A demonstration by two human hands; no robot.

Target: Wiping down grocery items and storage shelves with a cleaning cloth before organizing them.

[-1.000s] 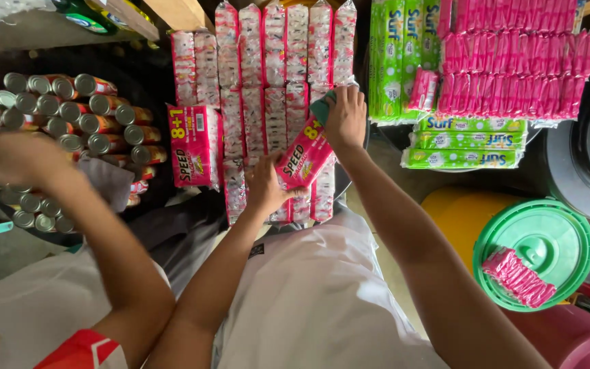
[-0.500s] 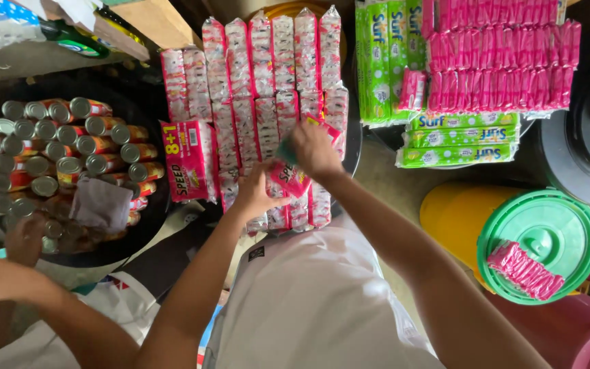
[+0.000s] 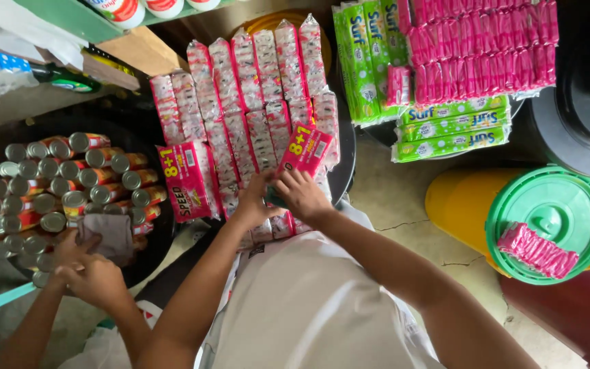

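Pink sachet pack (image 3: 304, 149) sits gripped between both hands, apparently upright.

A flat pink pack (image 3: 305, 149) with yellow and white print stands tilted, its top leaning right. Both hands pinch its lower end, so most of the pack rises above the fingers.

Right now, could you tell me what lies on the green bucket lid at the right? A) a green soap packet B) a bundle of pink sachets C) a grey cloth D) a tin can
B: a bundle of pink sachets rests on the green lid, apart from both hands.
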